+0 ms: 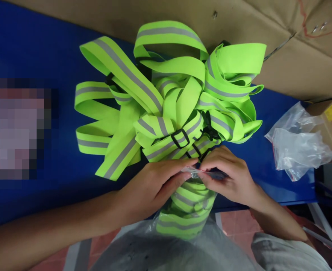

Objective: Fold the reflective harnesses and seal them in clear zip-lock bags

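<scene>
Pinching clear bag at lower centre of frame: left hand, right hand, fingers closed on its upper edge, equally near. Green strap inside, below fingers, long axis toward frame bottom.

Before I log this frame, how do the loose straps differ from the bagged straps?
The loose straps lie uncovered on the table; the bagged straps are inside a clear bag. The loose straps sprawl in a wide heap; the bagged straps form a smaller bundle. Both are yellow-green with grey stripes.
</scene>
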A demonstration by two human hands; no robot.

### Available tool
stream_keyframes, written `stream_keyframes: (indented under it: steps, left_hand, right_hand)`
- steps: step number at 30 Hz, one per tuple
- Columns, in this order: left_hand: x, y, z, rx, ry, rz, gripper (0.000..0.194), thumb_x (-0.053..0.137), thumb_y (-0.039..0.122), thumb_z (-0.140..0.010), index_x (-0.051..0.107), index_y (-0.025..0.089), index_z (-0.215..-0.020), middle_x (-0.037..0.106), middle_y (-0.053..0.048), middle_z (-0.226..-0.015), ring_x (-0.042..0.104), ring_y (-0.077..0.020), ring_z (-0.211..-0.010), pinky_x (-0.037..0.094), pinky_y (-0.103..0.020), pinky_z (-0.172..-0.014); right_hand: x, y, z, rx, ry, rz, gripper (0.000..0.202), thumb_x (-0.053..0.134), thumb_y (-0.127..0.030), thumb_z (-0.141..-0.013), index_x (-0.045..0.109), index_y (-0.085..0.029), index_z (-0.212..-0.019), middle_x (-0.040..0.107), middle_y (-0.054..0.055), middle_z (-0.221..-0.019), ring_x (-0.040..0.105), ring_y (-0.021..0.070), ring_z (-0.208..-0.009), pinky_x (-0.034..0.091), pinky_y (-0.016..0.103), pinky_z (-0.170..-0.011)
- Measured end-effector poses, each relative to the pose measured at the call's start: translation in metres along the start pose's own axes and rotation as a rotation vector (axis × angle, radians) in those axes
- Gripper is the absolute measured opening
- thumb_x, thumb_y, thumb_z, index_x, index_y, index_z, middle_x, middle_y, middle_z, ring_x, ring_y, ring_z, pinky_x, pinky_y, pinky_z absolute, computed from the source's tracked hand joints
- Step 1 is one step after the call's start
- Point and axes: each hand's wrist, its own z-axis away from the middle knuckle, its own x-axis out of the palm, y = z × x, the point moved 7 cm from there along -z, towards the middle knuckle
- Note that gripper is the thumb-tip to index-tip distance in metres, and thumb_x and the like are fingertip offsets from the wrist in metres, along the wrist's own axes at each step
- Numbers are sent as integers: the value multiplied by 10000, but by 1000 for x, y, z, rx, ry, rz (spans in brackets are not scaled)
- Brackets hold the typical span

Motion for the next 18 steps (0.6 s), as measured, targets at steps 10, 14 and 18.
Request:
stream_keyframes:
  steps: [10,14,18]
  left_hand:
    - [-3,2,6,57,121,-171,91,606,220,-1039,618,211,-1129,800,32,-999,777,-77,-808,536,-133,-681]
    - [-1,5,7,109,126,-196,59,596,175,-1039,585,209,-1086,783,48,-978,764,-59,-778,525,-122,-671]
    - [1,5,7,144,130,-223,79,583,148,-1041,580,207,-1093,753,62,-936,740,-40,-757,505,-112,-678]
  right_hand:
    - [1,-8,-3,-35,13,39,129,711,-119,-916,634,-215,-955,723,-18,-854,646,117,-773,483,293,-750]
    - [2,-11,-3,-64,40,93,133,691,-85,-888,612,-191,-903,657,-32,-774,600,105,-716,444,289,-710]
    - [5,-11,-3,-58,26,83,125,686,-84,-872,615,-181,-906,651,-22,-784,598,111,-729,447,288,-714]
